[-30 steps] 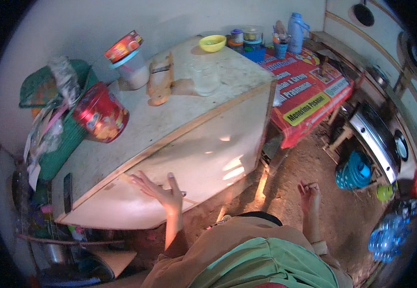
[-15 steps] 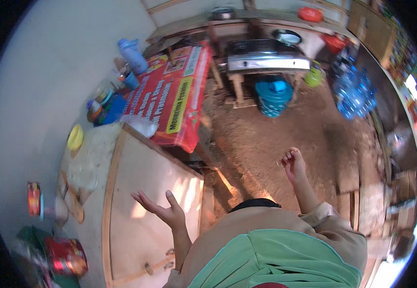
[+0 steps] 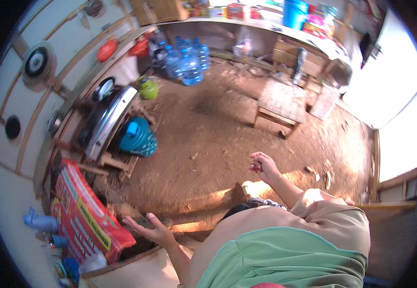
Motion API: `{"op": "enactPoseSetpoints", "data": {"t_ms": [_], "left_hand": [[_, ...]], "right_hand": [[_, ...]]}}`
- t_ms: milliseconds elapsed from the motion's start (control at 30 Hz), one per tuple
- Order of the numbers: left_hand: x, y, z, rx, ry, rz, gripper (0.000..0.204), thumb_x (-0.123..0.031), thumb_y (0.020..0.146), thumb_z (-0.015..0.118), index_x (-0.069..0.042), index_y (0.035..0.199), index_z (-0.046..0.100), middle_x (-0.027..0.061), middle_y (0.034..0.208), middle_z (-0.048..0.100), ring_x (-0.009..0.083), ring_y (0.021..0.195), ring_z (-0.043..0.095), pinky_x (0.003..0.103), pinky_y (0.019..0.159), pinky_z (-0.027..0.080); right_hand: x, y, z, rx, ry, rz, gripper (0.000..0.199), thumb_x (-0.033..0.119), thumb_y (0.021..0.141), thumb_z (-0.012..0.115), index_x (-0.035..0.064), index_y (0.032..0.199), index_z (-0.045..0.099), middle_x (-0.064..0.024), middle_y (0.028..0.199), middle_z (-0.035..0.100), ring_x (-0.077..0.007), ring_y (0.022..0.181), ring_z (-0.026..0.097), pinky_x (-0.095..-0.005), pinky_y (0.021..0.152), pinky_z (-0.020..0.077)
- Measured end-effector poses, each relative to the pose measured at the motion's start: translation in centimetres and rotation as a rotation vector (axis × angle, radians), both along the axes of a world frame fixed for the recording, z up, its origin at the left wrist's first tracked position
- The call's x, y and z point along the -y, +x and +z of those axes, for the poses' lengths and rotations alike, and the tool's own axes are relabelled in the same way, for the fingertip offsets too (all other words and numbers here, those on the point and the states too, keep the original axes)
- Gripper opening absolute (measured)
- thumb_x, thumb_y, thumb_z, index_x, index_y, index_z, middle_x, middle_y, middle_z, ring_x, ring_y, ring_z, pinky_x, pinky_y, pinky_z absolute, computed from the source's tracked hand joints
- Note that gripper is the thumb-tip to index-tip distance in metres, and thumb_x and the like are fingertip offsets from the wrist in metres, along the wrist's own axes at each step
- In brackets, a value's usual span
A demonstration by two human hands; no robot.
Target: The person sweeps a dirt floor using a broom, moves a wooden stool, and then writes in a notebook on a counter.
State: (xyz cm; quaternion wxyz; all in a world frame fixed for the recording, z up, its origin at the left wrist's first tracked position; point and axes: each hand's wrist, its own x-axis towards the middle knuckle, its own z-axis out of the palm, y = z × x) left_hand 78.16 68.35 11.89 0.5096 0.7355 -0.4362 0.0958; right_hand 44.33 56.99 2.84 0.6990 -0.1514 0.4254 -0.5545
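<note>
My left hand (image 3: pixel 153 233) is held out palm up beside the red printed cloth (image 3: pixel 81 216), thumb raised and fingers stretched apart. It is open, with nothing in it. My right hand (image 3: pixel 263 167) hovers above the dirt floor (image 3: pixel 208 129) in front of my body. Its fingers are loosely curled in, and no object shows in them. Neither hand touches anything around it. Below the left hand lies the edge of a pale wooden cabinet (image 3: pixel 136 269).
A gas stove (image 3: pixel 110 122) stands at left over a turquoise bucket (image 3: pixel 139 138), near a green gas cylinder (image 3: pixel 148 89). Large blue water bottles (image 3: pixel 189 67) cluster at the back. A low wooden bench (image 3: pixel 283 101) stands at right, before a bright doorway (image 3: pixel 391 81).
My view has swung to the right, bringing the bench and doorway into sight and shifting the stove and red cloth left. Both hands stay raised in similar poses.
</note>
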Motion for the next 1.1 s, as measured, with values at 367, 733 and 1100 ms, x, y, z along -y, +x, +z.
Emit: {"op": "enactPoseSetpoints", "data": {"t_ms": [367, 733, 1100], "left_hand": [[15.4, -19.6, 0.4, 0.014, -0.015, -0.438, 0.061, -0.024, 0.086, 0.05, -0.002, 0.134, 0.021, 0.0209, 0.14, 0.017, 0.0315, 0.13, 0.017, 0.045, 0.105, 0.016], [28.9, -43.8, -1.0, -0.01, 0.028, -0.826, 0.056, -0.018, 0.084, 0.052, -0.004, 0.132, 0.027, 0.0222, 0.139, 0.019, 0.0337, 0.129, 0.021, 0.044, 0.104, 0.021], [42.3, -60.0, -2.4, -0.02, -0.031, -0.923, 0.052, -0.017, 0.085, 0.052, -0.003, 0.13, 0.031, 0.0216, 0.139, 0.021, 0.033, 0.128, 0.023, 0.043, 0.104, 0.021]], "right_hand": [[1.3, -19.6, -0.8, 0.012, 0.042, -0.325, 0.013, 0.004, 0.082, 0.042, 0.0057, 0.092, 0.051, 0.0018, 0.051, 0.038, -0.0118, 0.045, 0.044, -0.0336, 0.061, 0.0493], [0.4, -43.8, -1.1, 0.039, -0.181, -0.946, 0.025, 0.035, 0.088, 0.047, 0.0102, 0.09, 0.05, 0.0013, 0.056, 0.038, -0.0131, 0.052, 0.043, -0.0323, 0.058, 0.0428], [1.7, -55.1, -4.7, 0.087, 0.08, -1.142, 0.027, 0.037, 0.088, 0.048, 0.0106, 0.083, 0.053, 0.0027, 0.057, 0.043, -0.0119, 0.055, 0.046, -0.0287, 0.057, 0.0406]]}}
